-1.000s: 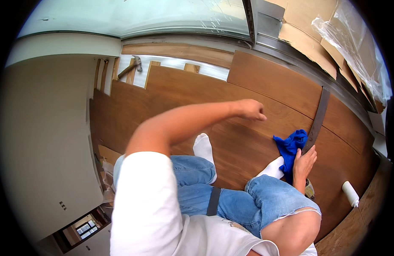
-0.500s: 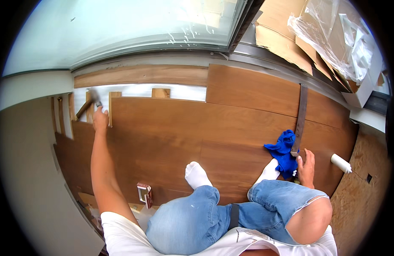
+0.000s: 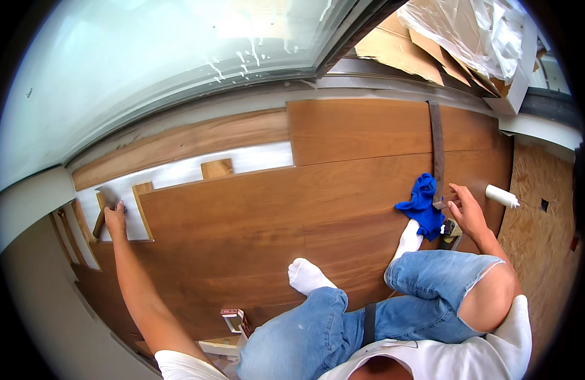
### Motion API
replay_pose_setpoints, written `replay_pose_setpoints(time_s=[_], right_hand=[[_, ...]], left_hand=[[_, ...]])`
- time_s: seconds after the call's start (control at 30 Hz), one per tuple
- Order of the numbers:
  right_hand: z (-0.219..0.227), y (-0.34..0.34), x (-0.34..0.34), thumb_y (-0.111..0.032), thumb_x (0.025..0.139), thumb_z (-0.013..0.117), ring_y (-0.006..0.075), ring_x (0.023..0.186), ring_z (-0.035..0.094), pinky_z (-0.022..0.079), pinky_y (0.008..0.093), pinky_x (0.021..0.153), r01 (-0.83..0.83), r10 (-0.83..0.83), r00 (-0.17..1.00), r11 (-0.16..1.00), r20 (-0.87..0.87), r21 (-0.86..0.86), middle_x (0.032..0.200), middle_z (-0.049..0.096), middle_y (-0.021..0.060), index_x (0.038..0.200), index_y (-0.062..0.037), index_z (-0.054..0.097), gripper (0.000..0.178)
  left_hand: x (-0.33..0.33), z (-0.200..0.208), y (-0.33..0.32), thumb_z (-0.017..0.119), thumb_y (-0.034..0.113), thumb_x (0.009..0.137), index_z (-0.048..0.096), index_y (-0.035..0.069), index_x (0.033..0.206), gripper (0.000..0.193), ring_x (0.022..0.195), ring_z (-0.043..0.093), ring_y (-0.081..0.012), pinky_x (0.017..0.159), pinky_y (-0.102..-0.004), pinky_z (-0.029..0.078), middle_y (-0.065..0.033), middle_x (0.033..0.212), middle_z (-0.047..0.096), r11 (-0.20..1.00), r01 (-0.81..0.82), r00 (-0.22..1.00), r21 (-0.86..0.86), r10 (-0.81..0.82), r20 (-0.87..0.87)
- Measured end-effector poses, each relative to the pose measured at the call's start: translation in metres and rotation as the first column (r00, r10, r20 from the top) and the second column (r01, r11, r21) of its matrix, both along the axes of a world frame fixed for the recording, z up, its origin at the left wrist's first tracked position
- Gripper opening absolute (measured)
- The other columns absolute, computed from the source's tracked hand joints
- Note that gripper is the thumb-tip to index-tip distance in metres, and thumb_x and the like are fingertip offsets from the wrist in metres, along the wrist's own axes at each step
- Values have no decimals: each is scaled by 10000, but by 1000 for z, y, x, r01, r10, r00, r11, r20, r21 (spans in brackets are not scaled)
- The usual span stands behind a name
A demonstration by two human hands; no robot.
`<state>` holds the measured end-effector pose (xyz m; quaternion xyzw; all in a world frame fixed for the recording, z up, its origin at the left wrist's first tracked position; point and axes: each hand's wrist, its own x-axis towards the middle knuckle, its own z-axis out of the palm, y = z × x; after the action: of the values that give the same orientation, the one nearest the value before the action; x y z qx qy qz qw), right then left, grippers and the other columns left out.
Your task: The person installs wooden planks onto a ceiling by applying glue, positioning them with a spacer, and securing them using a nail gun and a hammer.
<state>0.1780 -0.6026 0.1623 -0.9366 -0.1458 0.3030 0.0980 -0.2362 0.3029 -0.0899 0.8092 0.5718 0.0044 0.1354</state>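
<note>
At the far left, my left hand (image 3: pixel 117 221) is closed at the head end of a hammer (image 3: pixel 99 225), whose handle slants down toward me. The hammer is over a gap in the brown plank floor (image 3: pixel 229 209), where wood strips and white sheet show. My fingers partly cover the hammer's head. On the right, my right hand (image 3: pixel 469 212) hovers with its fingers apart and nothing in them. It is beside the near, hooked end of a long dark metal pull bar (image 3: pixel 437 139). A blue cloth (image 3: pixel 422 202) lies by that end, against my socked foot.
A white bottle (image 3: pixel 501 196) lies at the right, near bare chipboard (image 3: pixel 533 183). Close to my right knee is a yellow and black tool (image 3: pixel 452 233). A small open box (image 3: pixel 234 318) stands near my left leg. Cardboard (image 3: pixel 400 50) and clear plastic lie beyond the glass door (image 3: pixel 178 57).
My view has shifted and turned. My left hand has come nearer the hammer's head. My right hand has lifted from beside my knee and reached forward, past the pull bar's near end.
</note>
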Motion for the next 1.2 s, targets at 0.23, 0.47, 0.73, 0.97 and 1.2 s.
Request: replay_pose_setpoints(time_s=[0.23,0.47,0.73,0.97,1.2], right_hand=[[2,46,17,-159,963,691,346,996,660,542,427,890,-159,162,975,987,-155,33,1138,645,167,1408,-64,563,474],[-1,22,21,-215,986,677,359,1102,680,554,447,955,-261,275,953,958,-124,115,1216,678,185,1391,-61,574,446],[-31,28,2,-280,1008,649,387,1110,663,544,465,943,-322,408,910,805,-70,498,1200,677,184,1353,-23,585,435],[-6,69,-15,-470,941,753,372,1301,563,465,441,1096,-45,268,951,620,-157,784,1412,568,214,1523,-10,427,810],[-5,-36,61,-191,975,709,83,698,653,531,261,606,490,-317,871,612,-376,621,808,630,4,1144,-11,611,265]], left_hand=[[-21,14,37,627,366,934,716,-41,1166,478,1008,698,-423,888,-491,529,-274,1037,738,984,118,986,134,-100,-130],[-4,149,4,507,279,1070,693,-19,1233,387,1001,679,-370,905,-466,517,-234,1103,711,914,375,922,157,-352,-159],[157,367,-292,485,288,1129,655,-16,1273,376,808,549,-95,681,-254,438,-42,917,603,856,480,866,-189,-428,259],[344,338,-541,446,329,1140,627,-10,1247,399,695,482,-64,578,-229,373,-16,841,567,307,615,768,-727,-24,640],[480,254,-680,451,407,1133,648,-23,1240,485,851,643,-150,778,-310,537,-101,1027,699,-199,735,629,-648,-157,762]])
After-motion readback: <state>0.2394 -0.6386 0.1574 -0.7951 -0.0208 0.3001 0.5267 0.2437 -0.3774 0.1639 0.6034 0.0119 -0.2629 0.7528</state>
